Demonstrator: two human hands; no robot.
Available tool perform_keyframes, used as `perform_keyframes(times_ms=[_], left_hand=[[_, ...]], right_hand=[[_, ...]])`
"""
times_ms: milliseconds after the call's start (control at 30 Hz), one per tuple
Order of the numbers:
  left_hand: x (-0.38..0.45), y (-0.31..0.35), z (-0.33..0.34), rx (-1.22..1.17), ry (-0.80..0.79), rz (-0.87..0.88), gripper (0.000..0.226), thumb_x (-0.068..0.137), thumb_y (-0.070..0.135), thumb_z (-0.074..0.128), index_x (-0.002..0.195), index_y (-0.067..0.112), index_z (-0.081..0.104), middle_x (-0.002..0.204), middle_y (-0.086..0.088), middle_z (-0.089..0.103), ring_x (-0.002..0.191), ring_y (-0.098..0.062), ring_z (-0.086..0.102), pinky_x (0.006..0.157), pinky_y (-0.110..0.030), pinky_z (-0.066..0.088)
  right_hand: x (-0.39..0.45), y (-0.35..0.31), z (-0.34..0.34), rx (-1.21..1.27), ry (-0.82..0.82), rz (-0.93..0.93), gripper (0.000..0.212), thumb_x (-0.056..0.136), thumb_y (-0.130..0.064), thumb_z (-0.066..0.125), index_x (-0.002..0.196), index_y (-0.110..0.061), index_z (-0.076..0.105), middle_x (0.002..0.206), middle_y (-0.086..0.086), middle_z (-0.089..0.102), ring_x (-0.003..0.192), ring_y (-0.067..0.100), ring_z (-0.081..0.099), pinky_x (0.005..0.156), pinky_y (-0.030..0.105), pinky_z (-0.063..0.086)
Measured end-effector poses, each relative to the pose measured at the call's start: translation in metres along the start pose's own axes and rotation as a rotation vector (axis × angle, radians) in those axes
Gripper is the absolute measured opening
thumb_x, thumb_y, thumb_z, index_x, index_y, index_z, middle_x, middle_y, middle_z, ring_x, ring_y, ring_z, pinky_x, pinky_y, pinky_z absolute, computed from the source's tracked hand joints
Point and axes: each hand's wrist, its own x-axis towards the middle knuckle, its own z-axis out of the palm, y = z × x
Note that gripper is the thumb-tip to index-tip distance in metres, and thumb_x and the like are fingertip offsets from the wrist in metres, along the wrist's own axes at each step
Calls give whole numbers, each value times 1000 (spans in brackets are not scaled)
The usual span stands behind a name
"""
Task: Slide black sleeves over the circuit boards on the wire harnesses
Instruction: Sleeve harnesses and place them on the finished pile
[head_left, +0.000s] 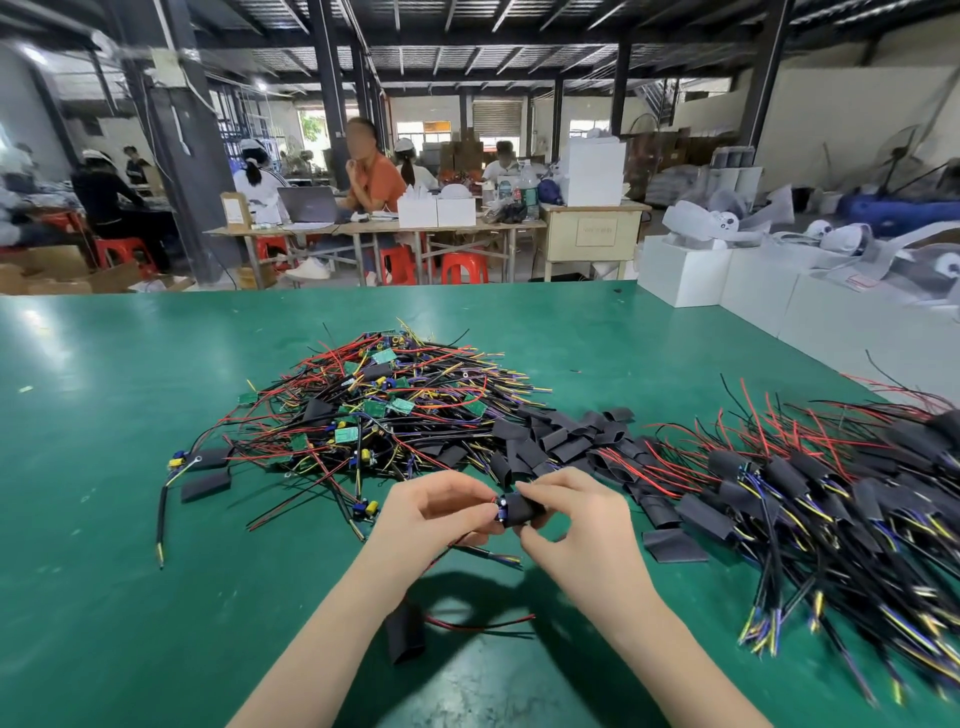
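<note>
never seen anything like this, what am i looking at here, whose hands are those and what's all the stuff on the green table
There is no machine here. This is one picture from a camera worn on a person's head, looking forward and down, so the two bare hands belong to the wearer. The left hand and the right hand together hold a black sleeve that sits over a small circuit board, whose end shows at the sleeve's left opening, with wires trailing below.

On the green table lie three groups: a pile of unsleeved wire harnesses with green boards in the middle, a heap of loose black sleeves beside it, and a pile of finished, sleeved harnesses on the right. One spare sleeve lies near the wrists. Other workers sit at tables behind.
</note>
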Motion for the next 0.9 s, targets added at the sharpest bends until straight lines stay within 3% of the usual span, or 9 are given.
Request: perform_keyframes(times_ms=[200,333,433,600,667,767,900], left_hand=[[0,-3,-2,-39,-32,-68,18,83,-2,69,82,14,75,82,-13,74,73,-21,72,66,-23,55],[-2,-6,0,-170,-179,-127,22,82,15,70,103,13,76,104,-17,72,90,-23,68,82,-30,56],[-1,-9,3,-255,-216,-126,24,83,16,69,105,9,75,112,-21,69,100,-30,66,88,-36,54],[2,-8,0,-248,-202,-106,23,81,10,66,102,5,75,108,-22,70,95,-31,68,84,-36,57],[1,-4,1,-217,-161,-93,25,79,11,64,102,4,72,102,-18,72,88,-26,70,77,-32,57],[1,5,-4,-152,-74,-29,21,83,17,62,99,9,74,93,-10,74,82,-20,71,70,-25,56],[9,7,-26,118,234,93,15,92,5,61,98,12,73,90,-4,76,85,-17,69,66,-19,53]], right_hand=[[-1,0,1,-22,-70,-61,33,67,-5,72,97,-20,75,86,-7,64,74,8,59,60,9,37],[-2,-2,0,43,-42,-132,40,63,-1,68,96,-22,75,84,-8,64,71,6,59,59,3,36],[-3,-1,3,58,-35,-198,39,65,-4,70,99,-22,74,86,-9,64,72,4,59,62,8,43],[-2,2,3,38,7,-253,40,67,-3,75,103,-19,74,91,-8,65,77,5,60,67,11,47],[-1,1,2,-93,72,-374,37,69,-2,75,104,-15,73,91,-2,66,79,14,62,67,22,52],[5,0,-11,-340,307,-569,24,81,-6,69,105,-10,73,92,3,68,77,25,57,64,33,51],[10,9,-45,-465,607,-538,24,89,-18,66,113,-20,71,98,1,67,83,23,50,74,35,38]])
